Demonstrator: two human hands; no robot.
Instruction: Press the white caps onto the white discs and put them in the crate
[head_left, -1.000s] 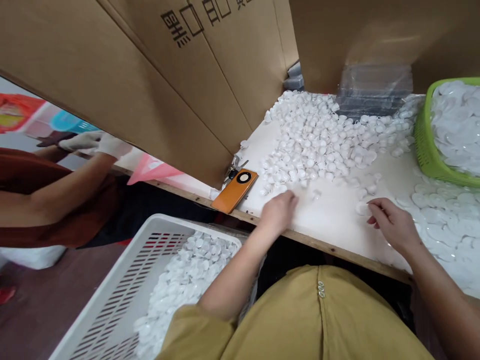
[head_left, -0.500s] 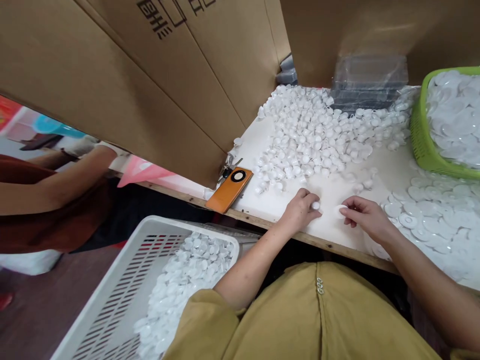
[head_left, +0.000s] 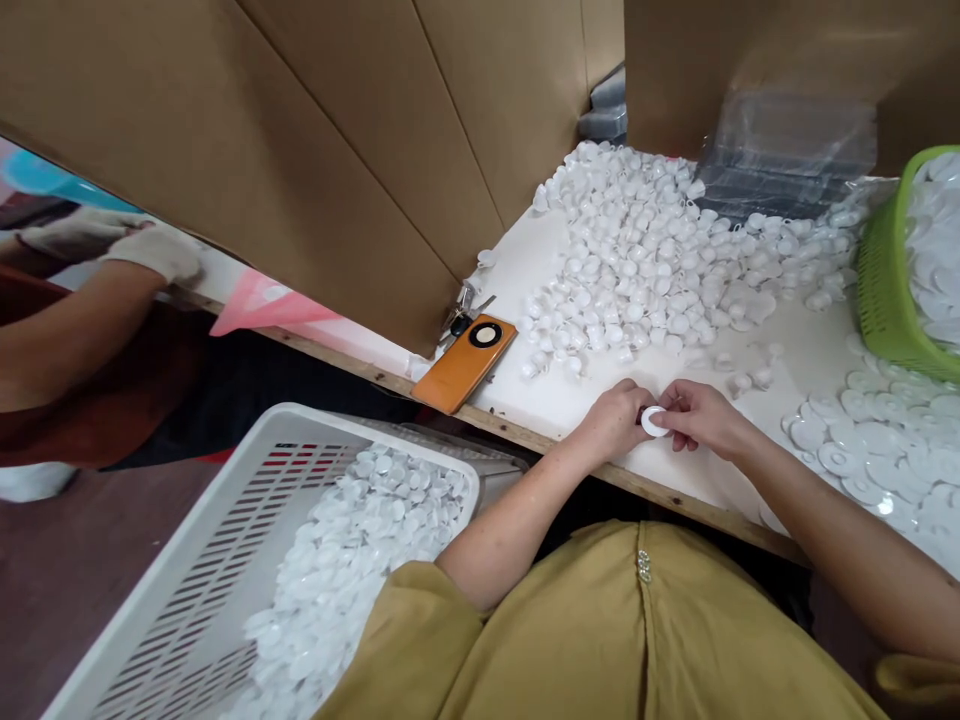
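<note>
Just above the front edge of the white tabletop, my two hands meet. My right hand [head_left: 697, 415] pinches a small white plastic disc [head_left: 654, 422] between thumb and fingers, its flat round side towards me. My left hand [head_left: 616, 420] is closed at the disc's left edge; the small white round piece it held a moment ago is hidden behind the disc. Beyond the hands spreads a heap of small white cup-like pieces [head_left: 637, 255], some with a loop at the side. To the right lie many flat white discs [head_left: 877, 445], overlapping one another.
A green basket [head_left: 874, 290] of discs stands at right. An orange phone [head_left: 457, 375] and keys [head_left: 461, 318] lie beside a cardboard wall [head_left: 360, 180]. Lower left, a white crate [head_left: 255, 440] holds white pieces. Beyond the cardboard, a co-worker's gloved hands [head_left: 150, 250] show.
My right hand has moved left with its disc and now meets my left hand. The view has shifted slightly. The co-worker's gloved hands have moved left in view.
</note>
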